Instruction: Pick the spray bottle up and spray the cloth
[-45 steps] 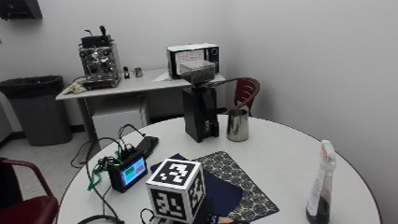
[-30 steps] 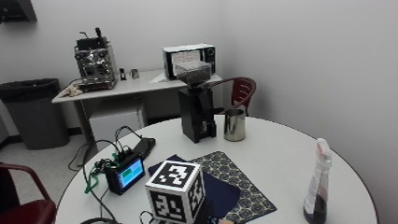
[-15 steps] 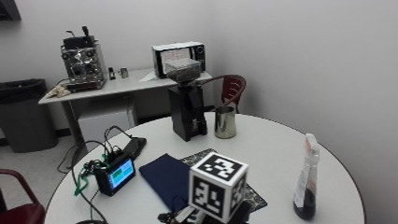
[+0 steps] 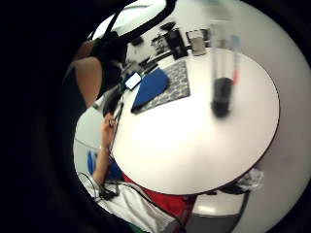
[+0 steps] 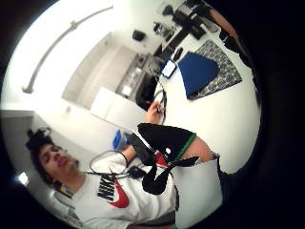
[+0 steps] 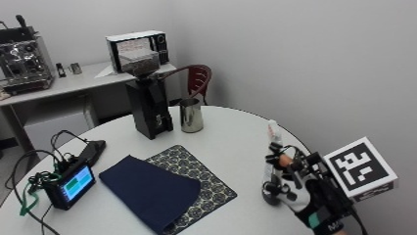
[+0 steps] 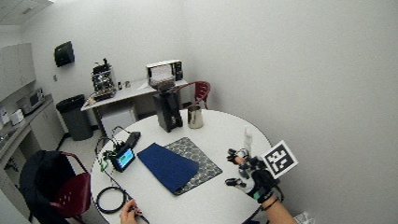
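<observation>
On the round white table [image 6: 228,147], the gloved right hand [image 6: 296,188] is at the clear spray bottle with a dark base [image 6: 272,161], near the table edge. Its fingers seem to curl around the bottle, but contact is not clearly visible. The dark blue cloth [image 6: 150,188] lies apart on a patterned mat [image 6: 198,169].

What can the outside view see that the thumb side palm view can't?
Only the outside view shows the gloved right hand at the spray bottle, plus the grinder and metal cup. Only the thumb side palm view shows the person's white shirt and bare hand at the table edge. Both show the blue cloth lying on the patterned mat, and the small screen.
</observation>
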